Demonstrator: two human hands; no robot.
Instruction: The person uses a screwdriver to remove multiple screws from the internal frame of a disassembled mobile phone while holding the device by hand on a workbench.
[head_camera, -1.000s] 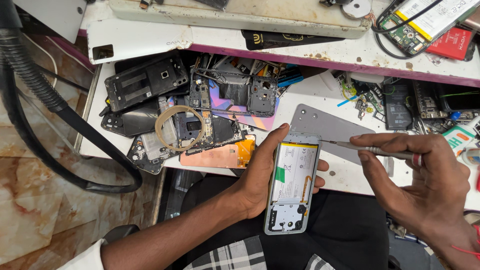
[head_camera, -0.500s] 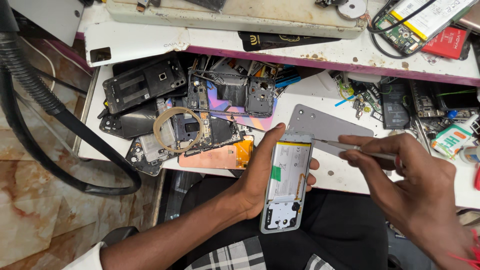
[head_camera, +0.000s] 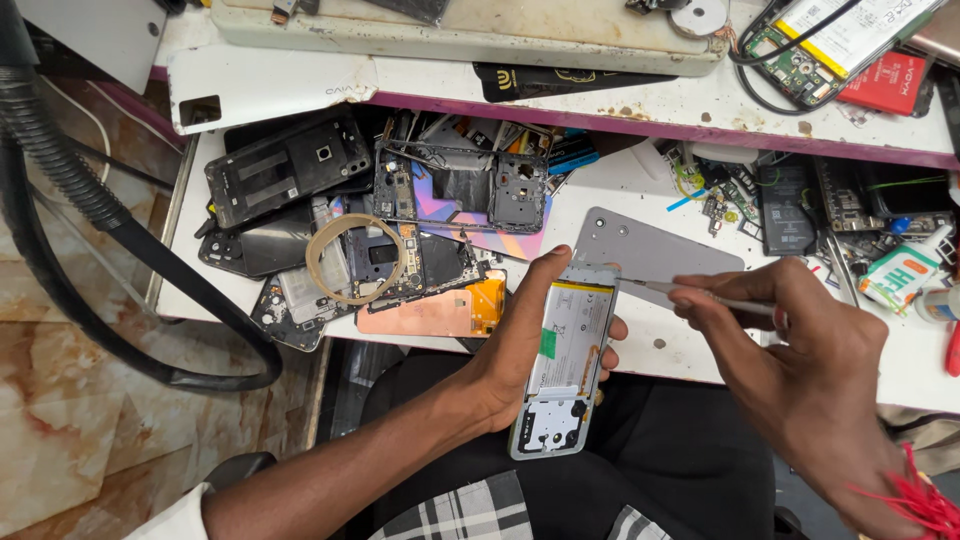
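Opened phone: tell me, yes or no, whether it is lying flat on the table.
No: the left hand holds the opened phone up over the lap, off the table, while the right hand holds tweezers to its top edge.

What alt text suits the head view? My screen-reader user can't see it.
The left hand holds an opened phone, battery showing, while the right hand puts tweezers to its top edge. Dismantled phones litter the white bench behind.

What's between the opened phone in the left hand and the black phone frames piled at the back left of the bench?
In the head view, an orange-copper phone panel lies between the opened phone and the black frames, with a tan tape ring on stacked parts behind it.
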